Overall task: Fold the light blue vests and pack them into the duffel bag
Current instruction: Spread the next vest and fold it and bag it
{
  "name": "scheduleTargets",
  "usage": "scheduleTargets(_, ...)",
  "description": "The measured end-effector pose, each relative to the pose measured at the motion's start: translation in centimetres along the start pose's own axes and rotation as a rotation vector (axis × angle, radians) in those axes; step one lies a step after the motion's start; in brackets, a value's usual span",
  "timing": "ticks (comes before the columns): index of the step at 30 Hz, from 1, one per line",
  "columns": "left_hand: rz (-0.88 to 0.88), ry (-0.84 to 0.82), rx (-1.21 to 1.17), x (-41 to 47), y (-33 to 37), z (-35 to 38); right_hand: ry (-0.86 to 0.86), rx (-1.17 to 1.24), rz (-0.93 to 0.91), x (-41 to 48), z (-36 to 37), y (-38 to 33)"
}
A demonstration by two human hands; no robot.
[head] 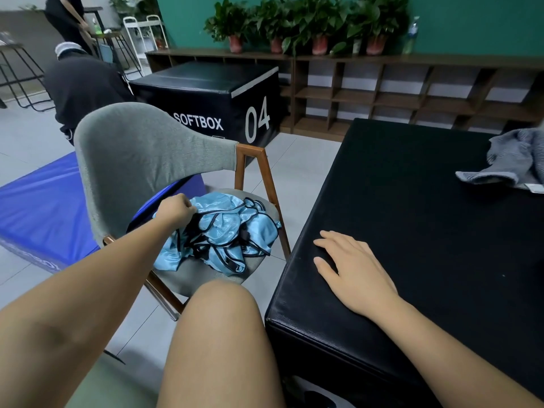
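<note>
First-person view, looking down at a seated person's bare arms and knee. In the centre of the frame, a crumpled pile of shiny light blue vests with black trim [235, 228] lies on the seat of a grey upholstered chair with a wooden frame [141, 154]. The left hand [176, 209] reaches in from the lower left, and its curled fingers grip the fabric at the pile's upper left edge. The right hand [356, 275], at centre right, rests palm down with fingers straight and slightly spread on top of a large black padded box [426, 201]. This box fills the right side of the frame, just beside the chair. At the right edge, on the far part of this box, lies a rumpled grey knitted cloth [512, 160]; whether it is a bag cannot be told. A bare knee [223, 319] rises at bottom centre, between chair and box. A blue padded mat [38, 201] lies on the tiled floor at left. In the upper middle stands a black block printed "SOFTBOX 04" [212, 92]. Behind it a low brown wooden shelf unit [397, 92] runs along a green wall, with potted green plants [294, 22] on top. At upper left a person in black clothing [85, 86] bends over.
</note>
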State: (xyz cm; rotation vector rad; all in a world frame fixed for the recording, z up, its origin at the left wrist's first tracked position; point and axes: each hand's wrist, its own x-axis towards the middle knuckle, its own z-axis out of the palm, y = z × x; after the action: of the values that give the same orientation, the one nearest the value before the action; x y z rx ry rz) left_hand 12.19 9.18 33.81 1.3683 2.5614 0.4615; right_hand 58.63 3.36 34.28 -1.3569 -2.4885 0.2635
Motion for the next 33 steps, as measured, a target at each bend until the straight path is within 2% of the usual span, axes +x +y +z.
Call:
scheduleTargets(4,-0.131,-0.053,0.209,3.2,-4.4,1.6,0.002,-0.007,0.002,0.0,-0.1,-0.1)
scheduleTargets(9,-0.111,-0.082,0.259,0.1,-2.1,-0.4,0.002,-0.003,0.007,0.0,-0.2,-0.2)
scheduleTargets(16,-0.015,0.091,-0.064,-1.0,1.0,-6.8,0.017,0.006,0.004,0.0,0.0,0.0)
scheduleTargets(23,0.079,0.245,-0.163,-3.2,5.1,-15.0,0.007,0.008,-0.003,-0.1,-0.4,-0.3)
scheduleTargets(30,0.213,0.36,-0.361,-7.5,9.8,-22.5,-0.028,0.152,0.074,0.6,-1.9,-1.5)
scheduleTargets(33,0.281,0.389,-0.448,-9.2,11.8,-25.9,0.026,0.246,0.082,0.7,-3.8,-3.4)
